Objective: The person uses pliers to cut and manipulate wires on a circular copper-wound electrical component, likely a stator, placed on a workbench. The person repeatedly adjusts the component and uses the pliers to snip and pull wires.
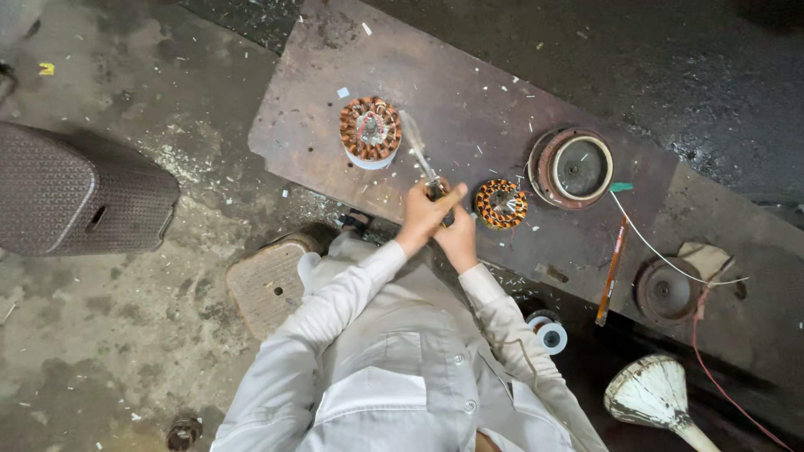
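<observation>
My left hand [425, 213] and my right hand [459, 238] are closed together around the dark handle of a long thin metal tool [416, 144]. Its blurred blade points up and left over a rusty brown board [469, 92]. The blade tip ends just right of a copper-wound stator [370, 130] standing on a white base. A second stator [501, 204], orange and black, lies flat on the board just right of my hands. My white shirt sleeves reach up from the bottom of the view.
A round rusty motor housing [571, 167] and a smaller rusty cover [666, 290] lie to the right, with a white wire [662, 255] and an orange stick-like tool [611, 272]. A white tape spool [550, 334], a fan blade [653, 392], a brown plastic stool [75, 192] and a worn block [268, 283] surround me.
</observation>
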